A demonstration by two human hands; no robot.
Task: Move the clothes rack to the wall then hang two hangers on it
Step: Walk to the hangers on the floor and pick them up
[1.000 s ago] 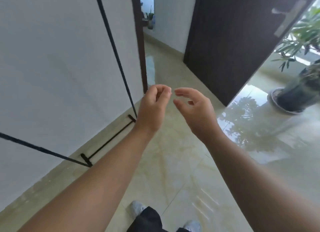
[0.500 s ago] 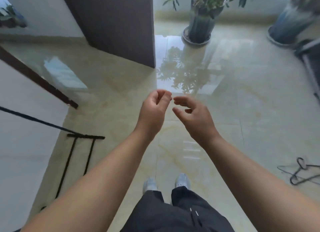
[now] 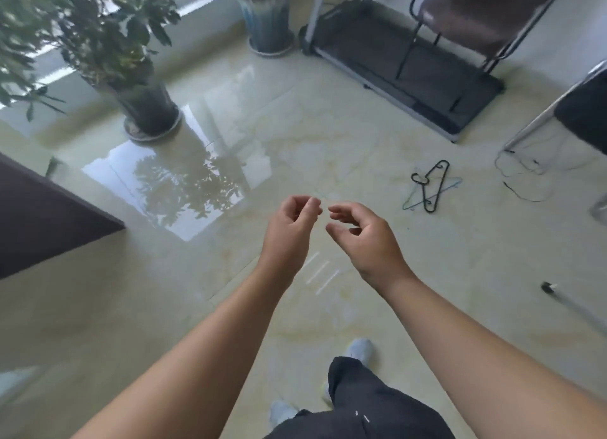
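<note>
View shift: since the earlier frames the camera has swung away from the white wall, and the clothes rack seen there is now out of sight; the hangers, at the right edge half a second ago, now lie further in.
Task meaning: the rack step looks done, judging by where it stood; fetching the hangers seems next.
Left hand [image 3: 292, 223]: loosely curled, fingers narrow, holding nothing, unchanged in pose.
Right hand [image 3: 363, 238]: half open, empty, just beside the left.
Hangers [image 3: 430, 187]: two crossed on the floor [image 3: 328, 136], a black one over a pale bluish one, ahead and right of the hands, well apart from them.
Hard to make out: thin cables right of the hangers; the chair at the top-right corner is cut off.
</note>
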